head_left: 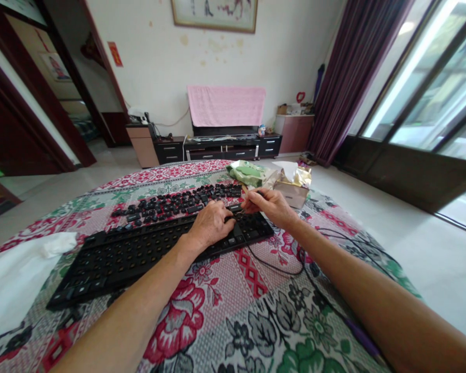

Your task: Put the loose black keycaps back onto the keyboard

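Note:
A black keyboard (140, 254) lies at a slant on the table, with most of its keycaps off and a few still on at the right end and near edge. My left hand (212, 223) rests on its right part, fingers curled and thumb and fingertips down on the keyboard. Just to the right, my right hand (270, 206) is closed in a pinch over the keyboard's far right corner. Between its fingers is a small thin tool with a dark end (260, 193); its exact kind is hard to see. Many loose black keycaps (166, 203) lie behind the keyboard.
Beyond the hands are a green and white packet (248, 173) and a tissue box (291, 192). White cloth (23, 274) lies at the left. Black cable (279, 269) runs across the flowered tablecloth (217, 321) on the right. A low cabinet (221, 150) stands by the far wall.

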A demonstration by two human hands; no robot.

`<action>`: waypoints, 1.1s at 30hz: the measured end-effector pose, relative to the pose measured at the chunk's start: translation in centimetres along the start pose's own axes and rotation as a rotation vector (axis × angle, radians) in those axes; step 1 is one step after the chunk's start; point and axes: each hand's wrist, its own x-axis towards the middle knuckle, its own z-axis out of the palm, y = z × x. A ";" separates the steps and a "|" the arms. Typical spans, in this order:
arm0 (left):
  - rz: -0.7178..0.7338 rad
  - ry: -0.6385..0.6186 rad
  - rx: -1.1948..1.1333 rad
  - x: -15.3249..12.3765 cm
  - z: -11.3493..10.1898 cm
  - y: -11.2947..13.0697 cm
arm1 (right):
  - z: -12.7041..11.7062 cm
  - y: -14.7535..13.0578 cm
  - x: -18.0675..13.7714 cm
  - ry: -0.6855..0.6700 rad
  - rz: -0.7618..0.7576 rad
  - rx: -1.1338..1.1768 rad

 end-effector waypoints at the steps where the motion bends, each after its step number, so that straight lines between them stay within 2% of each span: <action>1: -0.011 -0.002 -0.002 0.0 0.0 -0.1 | -0.1 0.1 0.1 0.043 0.000 0.006; 4: -0.031 -0.010 -0.020 0.0 0.0 -0.4 | -0.5 0.9 0.3 0.118 0.033 -0.034; 8: -0.034 -0.012 -0.074 0.1 0.0 -0.7 | -0.5 1.8 0.4 0.116 0.076 -0.096; 14: -0.035 -0.006 -0.172 0.3 -0.2 -0.5 | -0.4 1.9 0.4 0.115 0.056 -0.144; 19: -0.065 -0.081 -0.080 0.3 -0.7 -0.7 | -0.4 1.9 0.4 0.089 0.054 -0.165; 24: -0.096 -0.119 -0.054 0.2 -1.1 -1.2 | -0.3 1.9 0.4 0.125 0.042 -0.170; 28: -0.134 -0.068 -0.044 0.2 -1.3 -2.1 | -0.4 2.0 0.4 0.108 0.049 -0.171; 33: -0.250 0.040 0.022 1.1 -0.9 -3.2 | -0.7 2.7 0.6 0.106 0.066 -0.190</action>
